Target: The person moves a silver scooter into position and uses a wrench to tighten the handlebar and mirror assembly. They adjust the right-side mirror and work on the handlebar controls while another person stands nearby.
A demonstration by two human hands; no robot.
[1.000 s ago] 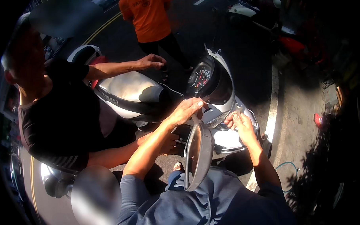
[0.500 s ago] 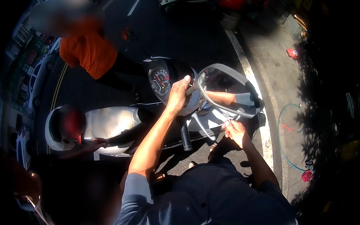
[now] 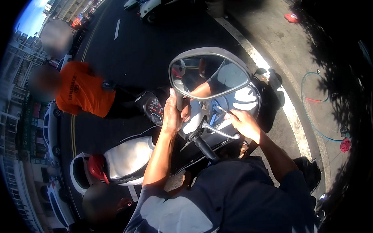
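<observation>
My left hand (image 3: 173, 113) is wrapped around the dark stem of a scooter's rear-view mirror (image 3: 218, 72), thumb pointing up along it. The mirror's glass faces me and reflects an arm and sleeve. Just to the right, my right hand (image 3: 242, 122) pinches a thin metal tool (image 3: 222, 110), its tip directed toward the base of the mirror; its exact kind is too small to make out. Below both hands are a silver brake lever (image 3: 220, 131) and a black handlebar grip (image 3: 206, 148). The round gauge (image 3: 154, 109) shows left of my left hand.
The white scooter's seat (image 3: 128, 159) extends left, with a red object (image 3: 97, 169) behind it. A person in an orange shirt (image 3: 85, 89) stands beyond on the road. Another person (image 3: 109, 205) is at lower left. A thin hose (image 3: 303, 100) lies on the pavement at right.
The mirror has swung up and left in view, its glass more toward me. My left hand has shifted left and lower along the stem. My right hand has moved up beside the mirror's base.
</observation>
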